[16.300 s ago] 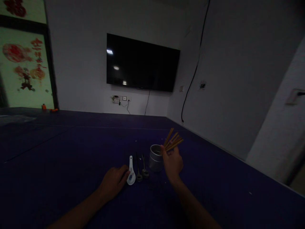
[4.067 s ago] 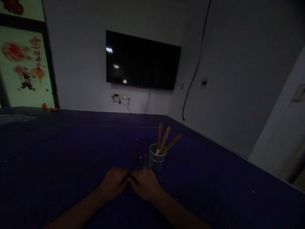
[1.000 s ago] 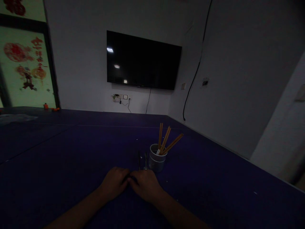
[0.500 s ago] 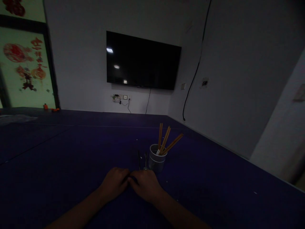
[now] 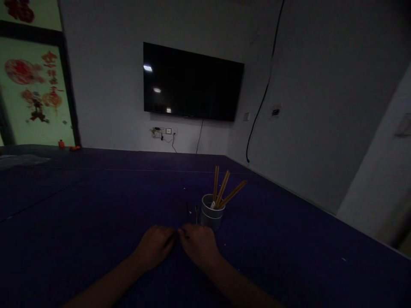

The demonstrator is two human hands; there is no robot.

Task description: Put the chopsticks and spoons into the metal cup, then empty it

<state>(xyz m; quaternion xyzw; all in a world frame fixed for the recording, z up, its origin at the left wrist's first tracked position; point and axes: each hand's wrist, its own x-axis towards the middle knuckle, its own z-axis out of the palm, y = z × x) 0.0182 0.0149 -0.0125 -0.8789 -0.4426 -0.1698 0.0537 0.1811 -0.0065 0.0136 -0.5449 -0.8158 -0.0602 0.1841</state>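
Note:
My left hand (image 5: 156, 244) rests low over the dark purple surface (image 5: 122, 205), fingers curled inward; whatever lies inside them, if anything, is hidden. Just to its right, my right hand (image 5: 199, 247) is also closed, its thumb side facing the left hand across a small gap. Its grip is hidden too. Beyond my right hand, two slim dark handles (image 5: 197, 210) point away from me; their near ends are out of sight. A grey metal cup (image 5: 211, 219) stands right behind the right hand, its base partly covered. Several wooden chopsticks (image 5: 222, 190) lean in it.
Small white scraps (image 5: 343, 259) dot the surface. Along the far wall hang a dark television (image 5: 192, 83) and sockets with cables (image 5: 173, 139). A black cord (image 5: 257, 115) dangles on the right wall. Clear plastic (image 5: 22, 160) and small orange objects (image 5: 74, 148) lie at the far left.
My right hand has shifted slightly to the right and away from me, opening a small gap from the left hand. The left hand and the cup have stayed in place.

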